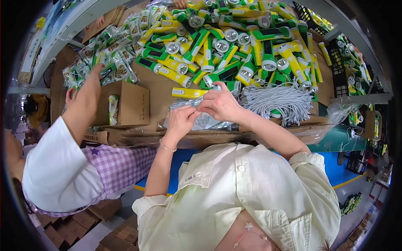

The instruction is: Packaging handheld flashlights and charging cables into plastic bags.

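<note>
Hands close tog. in front of torso, fingertips nearly meeting. L hand (pixel 179 122) — thumb & fingers drawn in to a pinch; R hand (pixel 222 103) likewise, slightly farther out, both apparently on clear plastic film (pixel 214 122); exact edge gripped too small to tell. Film lies b/w & under the hands, crumpled, glossy, thin; its long axis can't be read. Key relation: yellow torch (pixel 188 93) just beyond the film, long axis crosswise (L–R), its R end near R fingers, so R hand looks nearer; smooth hard plastic, w/ pale strip on body. Farther out, ahead & R: torch pile (pixel 268 50), green/yellow shells, round clear lenses, dark flat panels, axes every which way. Just R of R hand: white cords (pixel 272 102), thin, flexible, looped in a loose heap. L of L hand: open cardboard box (pixel 137 104), matte brown, w/ wrapped torch (pixel 113 109) upright inside. Beyond box: co-worker's hand (pixel 97 69) at shiny wrapped packs (pixel 111 44). Bare brown cardboard (pixel 153 94) under the lot.
</note>
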`<action>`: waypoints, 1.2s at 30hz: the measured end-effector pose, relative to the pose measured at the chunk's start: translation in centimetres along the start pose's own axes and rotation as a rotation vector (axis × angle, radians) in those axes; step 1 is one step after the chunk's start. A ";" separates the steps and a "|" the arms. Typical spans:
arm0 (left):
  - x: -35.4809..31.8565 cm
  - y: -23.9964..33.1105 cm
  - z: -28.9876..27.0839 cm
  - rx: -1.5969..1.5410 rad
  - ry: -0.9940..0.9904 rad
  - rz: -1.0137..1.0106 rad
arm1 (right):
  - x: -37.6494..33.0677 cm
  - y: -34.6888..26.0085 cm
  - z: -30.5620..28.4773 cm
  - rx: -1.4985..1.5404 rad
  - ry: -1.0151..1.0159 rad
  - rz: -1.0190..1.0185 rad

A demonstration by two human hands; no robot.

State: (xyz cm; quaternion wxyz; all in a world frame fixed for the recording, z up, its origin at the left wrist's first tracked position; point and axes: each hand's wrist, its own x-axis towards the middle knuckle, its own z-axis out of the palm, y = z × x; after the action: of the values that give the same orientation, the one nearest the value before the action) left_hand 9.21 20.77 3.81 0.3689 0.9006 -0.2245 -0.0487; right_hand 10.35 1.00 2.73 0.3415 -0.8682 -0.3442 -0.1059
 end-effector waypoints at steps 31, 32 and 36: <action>-3.0 -3.9 -0.9 0.348 0.201 -0.552 | -1.3 4.6 -5.1 -0.117 -0.522 -0.002; -3.2 -4.5 -1.0 0.279 0.173 -0.638 | -0.3 5.7 -5.3 -0.119 -0.527 -0.004; -3.4 -5.1 -1.2 0.222 0.263 -0.677 | 5.8 10.0 -5.7 0.343 -0.326 0.515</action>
State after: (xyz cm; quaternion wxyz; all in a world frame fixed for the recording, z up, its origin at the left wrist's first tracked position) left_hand 8.37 26.26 0.88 0.2578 0.9568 0.1314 -0.0272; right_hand 21.62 -4.99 4.21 0.4385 -0.8619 -0.1766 0.1832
